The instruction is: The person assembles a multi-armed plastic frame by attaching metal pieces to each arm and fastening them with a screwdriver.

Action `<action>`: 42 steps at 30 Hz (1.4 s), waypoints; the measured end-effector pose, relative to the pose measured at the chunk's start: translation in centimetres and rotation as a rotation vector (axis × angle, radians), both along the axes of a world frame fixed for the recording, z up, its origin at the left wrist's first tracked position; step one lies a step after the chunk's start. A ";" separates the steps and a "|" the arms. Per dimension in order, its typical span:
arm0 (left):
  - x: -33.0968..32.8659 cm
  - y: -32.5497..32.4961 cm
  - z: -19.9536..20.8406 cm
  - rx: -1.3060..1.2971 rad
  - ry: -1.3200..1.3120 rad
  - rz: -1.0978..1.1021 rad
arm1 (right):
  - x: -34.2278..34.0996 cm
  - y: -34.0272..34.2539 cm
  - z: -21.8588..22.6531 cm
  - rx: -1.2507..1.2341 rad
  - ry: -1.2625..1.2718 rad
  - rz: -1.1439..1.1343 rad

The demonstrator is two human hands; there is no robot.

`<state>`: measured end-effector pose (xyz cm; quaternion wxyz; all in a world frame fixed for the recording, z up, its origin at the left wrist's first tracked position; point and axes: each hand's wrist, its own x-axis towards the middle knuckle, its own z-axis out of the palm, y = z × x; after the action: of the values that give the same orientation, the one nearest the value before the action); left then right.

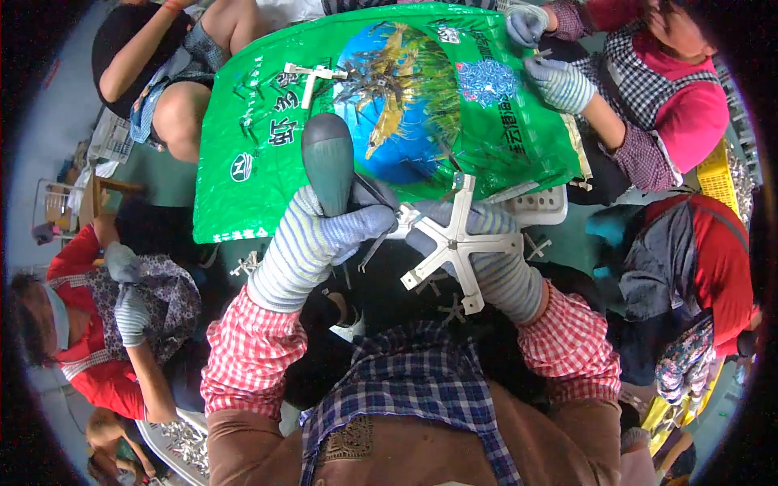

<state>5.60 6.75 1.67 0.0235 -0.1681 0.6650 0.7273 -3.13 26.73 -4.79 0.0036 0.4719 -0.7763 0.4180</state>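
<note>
My left hand (312, 239), in a striped knit glove, is closed around a tool with a thick dark grey-green handle (331, 166). The handle points up and away from me; the working end is partly hidden by my fingers. In my right hand (510, 271), gloved the same way, is a pale metal star-shaped bracket (459, 236) with several arms. My fingers sit behind and beside it. One of its arms reaches close to my left fingertips, where the two hands nearly meet. Beyond them a green printed plastic sack (267, 194) lies spread out.
Another pale bracket (310, 77) and dark thin scraps (385, 81) lie on the sack. A white perforated tray (541, 205) shows beneath its near edge. Co-workers sit opposite and at both sides; one's gloved hand (559, 83) is over the sack. A yellow basket (715, 182) stands far right.
</note>
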 end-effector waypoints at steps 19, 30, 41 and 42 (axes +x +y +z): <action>0.1 -1.1 -1.1 -0.169 -0.014 -0.297 | -0.7 1.6 0.0 0.323 0.111 0.352; 0.4 -1.5 -0.5 -0.451 0.032 -0.729 | -0.3 1.9 -0.5 0.095 -0.800 0.514; 1.4 -3.0 1.2 -0.271 0.191 -0.244 | -0.2 0.4 0.0 0.034 -0.251 0.455; 1.9 -3.0 1.3 -0.120 0.113 -0.152 | -0.2 0.4 -0.1 0.012 -0.150 0.446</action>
<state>7.47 3.76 3.01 0.0308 -0.0770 0.7186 0.6905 -3.34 27.12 -4.86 -0.1494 0.5996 -0.6533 0.4375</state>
